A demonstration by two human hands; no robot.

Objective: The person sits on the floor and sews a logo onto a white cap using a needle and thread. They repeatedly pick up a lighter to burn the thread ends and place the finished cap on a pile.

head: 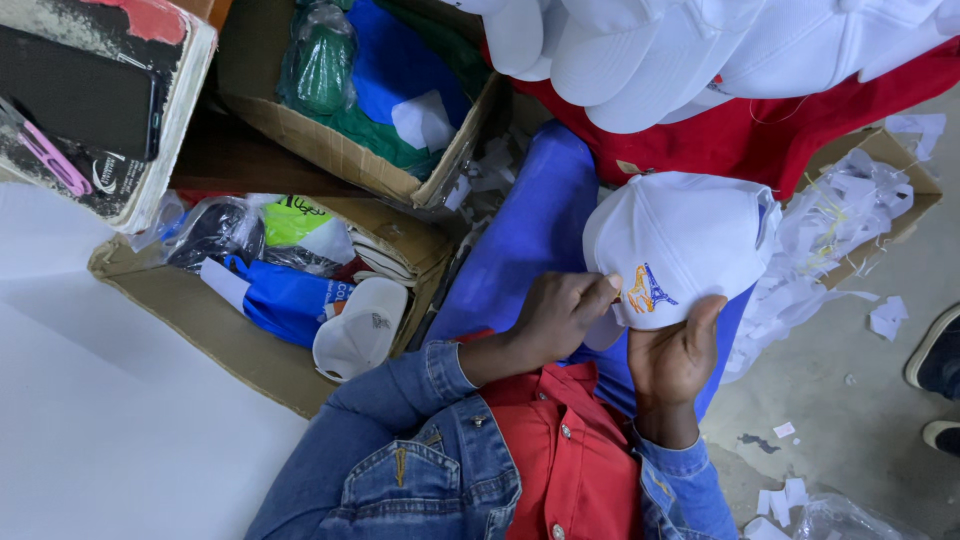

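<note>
A white cap [690,235] with a small blue and orange tower stitched on its front rests over my lap. My left hand [556,318] pinches the cap's edge just beside the stitched tower [648,290]. Under the cap, my right hand [672,358] grips it from below, with the thumb up against the front panel. Both arms are in denim sleeves over a red shirt. A blue cloth [530,225] lies beneath the cap and my hands.
Several white caps [650,50] are piled on red fabric [770,140] at the top. Left are two cardboard boxes of bagged items [330,150], one holding another white cap [360,330]. A box of paper scraps [860,200] and someone's shoe [935,355] are on the right.
</note>
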